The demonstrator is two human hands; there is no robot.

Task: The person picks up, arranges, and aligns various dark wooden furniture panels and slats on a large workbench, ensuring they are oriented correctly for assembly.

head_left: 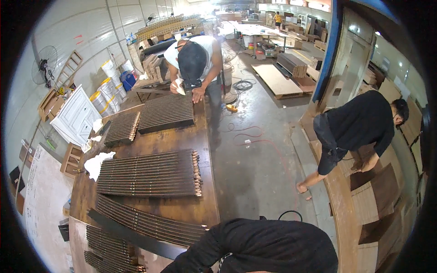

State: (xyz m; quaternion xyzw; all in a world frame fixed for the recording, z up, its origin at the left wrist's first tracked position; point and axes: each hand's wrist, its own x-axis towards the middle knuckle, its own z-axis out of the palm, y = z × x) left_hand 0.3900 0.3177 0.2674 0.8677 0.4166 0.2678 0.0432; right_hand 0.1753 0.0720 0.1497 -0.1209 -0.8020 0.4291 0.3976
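Note:
Neither of my hands shows. A black sleeve and shoulder (pixel 273 248) fill the lower edge, and I cannot tell whose they are; the end of that arm is cut off. Closest to it on the brown wooden table (pixel 157 142) lies a fanned row of dark slats (pixel 150 220), with a long dark board (pixel 136 234) lying aslant beside it. Farther up are a wide row of dark slats (pixel 145 174) with pale ends, a smaller row (pixel 122 128) and another row (pixel 166 112). Over that last row leans a co-worker in white (pixel 193 59), holding a white cloth or paper (pixel 180 87).
More slats (pixel 107 243) lie at the table's near left. A white cloth (pixel 97 164) rests on its left edge. White buckets (pixel 102 98) and a white panelled door (pixel 78 117) stand beyond. To the right, a person in black (pixel 357 123) bends over stacked boards (pixel 364 204). Red cord (pixel 268 142) crosses the floor.

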